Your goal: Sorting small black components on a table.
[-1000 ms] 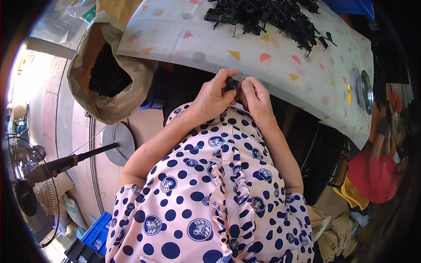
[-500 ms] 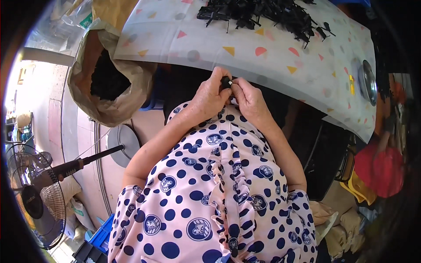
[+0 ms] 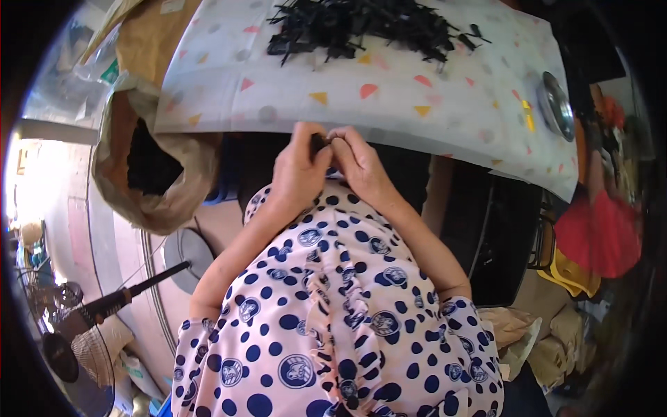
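The left hand [image 3: 299,169] curls around a small dark piece [image 3: 317,143]; the right hand [image 3: 359,165], fingers bent, sits beside it, its hold hidden from me.

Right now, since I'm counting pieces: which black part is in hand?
The black part gripped by the left hand; the heaped parts lie on the patterned tablecloth.

no readable text or numbers

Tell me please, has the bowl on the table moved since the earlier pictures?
No: judged against the tablecloth, the bowl keeps its place near the right edge; only the whole view has shifted.
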A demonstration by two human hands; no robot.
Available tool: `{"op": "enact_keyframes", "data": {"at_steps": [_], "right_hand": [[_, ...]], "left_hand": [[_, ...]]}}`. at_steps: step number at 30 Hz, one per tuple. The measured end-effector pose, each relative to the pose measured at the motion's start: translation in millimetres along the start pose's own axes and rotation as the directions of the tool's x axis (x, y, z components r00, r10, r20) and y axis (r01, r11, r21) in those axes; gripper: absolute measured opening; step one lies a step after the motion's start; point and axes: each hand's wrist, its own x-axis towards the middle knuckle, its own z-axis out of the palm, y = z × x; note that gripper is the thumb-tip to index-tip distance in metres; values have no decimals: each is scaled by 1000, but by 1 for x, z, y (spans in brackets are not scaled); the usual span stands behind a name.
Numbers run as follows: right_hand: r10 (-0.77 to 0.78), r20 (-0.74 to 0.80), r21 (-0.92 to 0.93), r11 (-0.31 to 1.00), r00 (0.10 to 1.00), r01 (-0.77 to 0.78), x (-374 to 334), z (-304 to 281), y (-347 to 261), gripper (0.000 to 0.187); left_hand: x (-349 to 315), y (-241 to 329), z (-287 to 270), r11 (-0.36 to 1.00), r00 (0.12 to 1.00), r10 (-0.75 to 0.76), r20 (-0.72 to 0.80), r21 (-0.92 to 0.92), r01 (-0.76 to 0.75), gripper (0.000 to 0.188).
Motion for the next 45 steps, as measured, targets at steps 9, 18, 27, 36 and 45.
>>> {"op": "enact_keyframes", "data": {"at_steps": [9,18,27,36,45], "right_hand": [[200,30,385,902,979,-196,1,-12,-5,10],[254,235,493,800,938,-341,8,-20,-6,27],[179,216,326,913,960,-244,7,-17,0,26],[137,77,98,985,988,-144,5,-5,-17,29],[266,169,254,919,949,-303,1,4,-35,38]], "left_hand": [[2,-10,-17,286,904,-278,325,-870,401,30],[2,-13,-17,348,843,-74,534,-778,523,33],[0,-11,-16,584,872,-84,482,-685,435,32],[-4,-16,-5,929,988,63,137,-369,-8,34],[-2,-22,-7,912,988,22,155,-407,43,36]]}}
